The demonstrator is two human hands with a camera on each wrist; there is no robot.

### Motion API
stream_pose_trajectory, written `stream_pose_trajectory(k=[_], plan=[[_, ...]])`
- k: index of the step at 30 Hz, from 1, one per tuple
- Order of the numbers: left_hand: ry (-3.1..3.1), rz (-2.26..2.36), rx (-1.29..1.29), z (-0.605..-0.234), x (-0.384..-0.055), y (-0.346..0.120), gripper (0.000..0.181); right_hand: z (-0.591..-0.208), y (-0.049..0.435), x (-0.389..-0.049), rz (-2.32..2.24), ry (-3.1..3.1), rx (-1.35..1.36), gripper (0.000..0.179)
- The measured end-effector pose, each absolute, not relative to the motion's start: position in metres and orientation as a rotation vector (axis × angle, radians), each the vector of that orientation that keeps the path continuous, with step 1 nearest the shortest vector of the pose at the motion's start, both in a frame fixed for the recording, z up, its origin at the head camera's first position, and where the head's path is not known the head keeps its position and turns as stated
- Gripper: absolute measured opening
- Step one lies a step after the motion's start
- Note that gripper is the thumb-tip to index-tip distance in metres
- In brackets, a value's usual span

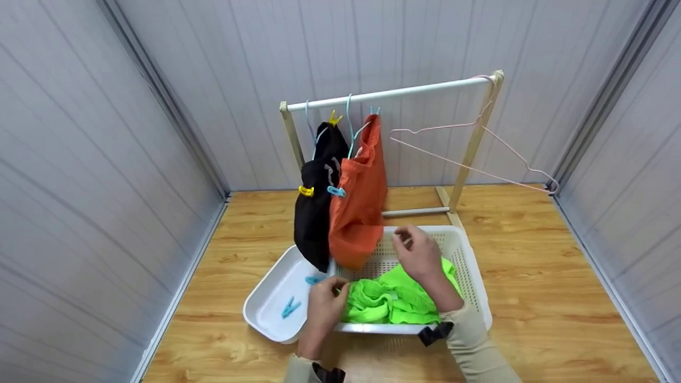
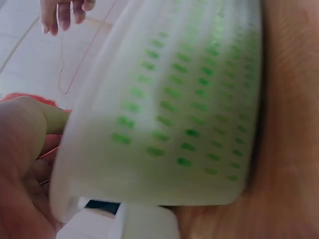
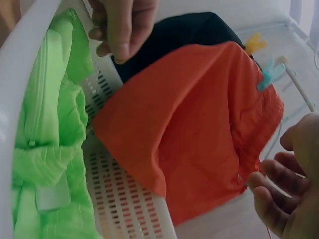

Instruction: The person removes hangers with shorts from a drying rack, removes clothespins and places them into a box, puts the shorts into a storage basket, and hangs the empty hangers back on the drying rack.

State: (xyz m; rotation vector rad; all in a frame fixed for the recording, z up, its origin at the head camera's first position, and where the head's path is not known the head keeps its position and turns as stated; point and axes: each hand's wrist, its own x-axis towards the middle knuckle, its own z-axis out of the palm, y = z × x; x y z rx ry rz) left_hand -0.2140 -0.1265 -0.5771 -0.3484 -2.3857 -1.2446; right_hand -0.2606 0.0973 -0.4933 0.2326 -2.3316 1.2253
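Observation:
A bright green garment (image 1: 391,298) lies crumpled in the white perforated basket (image 1: 476,276). My left hand (image 1: 325,300) hovers by the basket's left front corner, fingers loosely bent and nothing in them. Over the basket's middle, my right hand (image 1: 417,252) is raised, its fingers relaxed and holding nothing. Just beyond both hands hangs an orange garment (image 1: 359,213), its lower end over the basket; a blue clothespin (image 1: 336,191) clips its edge. Behind it to the left is a black garment (image 1: 311,223) with a yellow clothespin (image 1: 306,191) on it.
A white rack bar (image 1: 393,93) on wooden posts spans the back, carrying hangers. A bare pink hanger (image 1: 441,159) hangs at its right end. Left of the basket, a white tray (image 1: 260,298) contains blue clothespins (image 1: 291,307). Pale panel walls enclose the wooden floor.

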Motion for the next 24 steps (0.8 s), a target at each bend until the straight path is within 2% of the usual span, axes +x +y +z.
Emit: stream_pose_trajectory(k=[9,14,20,24], plan=[[-2.309,-1.405,-0.263,-0.567,-0.214,-0.137,0.004,-0.464,0.054,-0.286,1.239,-2.479,0.192,0.040],[-2.237,-1.483,-0.186,-0.557,-0.217,-0.147,0.002,-0.457,0.035,-0.296,1.278,-2.511,0.156,0.049],[-2.063,-1.574,-0.066,-0.486,-0.218,-0.165,0.005,-0.459,0.022,-0.299,1.292,-2.519,0.113,0.050],[-1.982,-1.508,-0.041,-0.449,-0.242,-0.188,0.006,-0.460,0.015,-0.300,1.293,-2.520,0.131,0.051]])
